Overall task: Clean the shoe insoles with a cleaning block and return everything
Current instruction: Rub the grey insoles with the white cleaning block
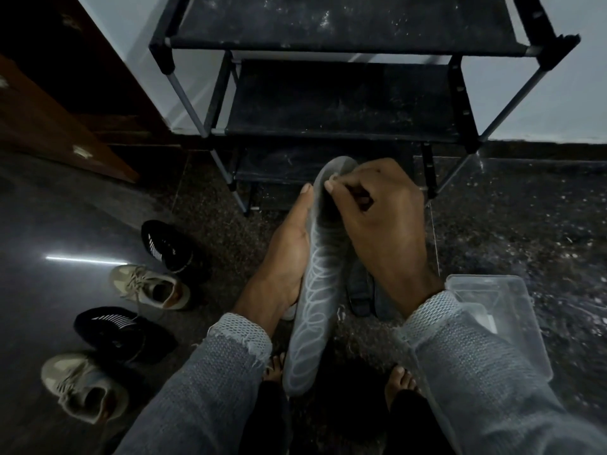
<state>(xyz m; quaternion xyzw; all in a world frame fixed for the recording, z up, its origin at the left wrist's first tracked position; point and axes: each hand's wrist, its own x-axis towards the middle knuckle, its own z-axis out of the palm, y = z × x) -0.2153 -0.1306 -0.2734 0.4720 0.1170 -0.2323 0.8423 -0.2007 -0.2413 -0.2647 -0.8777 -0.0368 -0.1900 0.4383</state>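
Left hand: fingers straight, palm flat against the left edge and underside of the insole, supporting it; thumb tip shows at the insole's upper left edge. Right hand: fingers curled, tips pinched on a small pale object at the insole's far end, probably the block; mostly hidden, so identity uncertain. Insole is grey with a pale looped line pattern, held lengthwise above the floor, far end toward the rack, near end between the person's bare feet. Both sleeves are grey knit with frayed cuffs. On the floor just below the right wrist lie two dark insoles, partly covered by the hand. To the right, beside the right sleeve, a clear plastic box sits on the floor; contents cannot be made out. At the left of the floor, four shoes in a rough line: black shoe, beige shoe, second black shoe, second beige shoe. Rack is black, its shelves dusty, standing against a pale wall. Brown wooden door at upper left.
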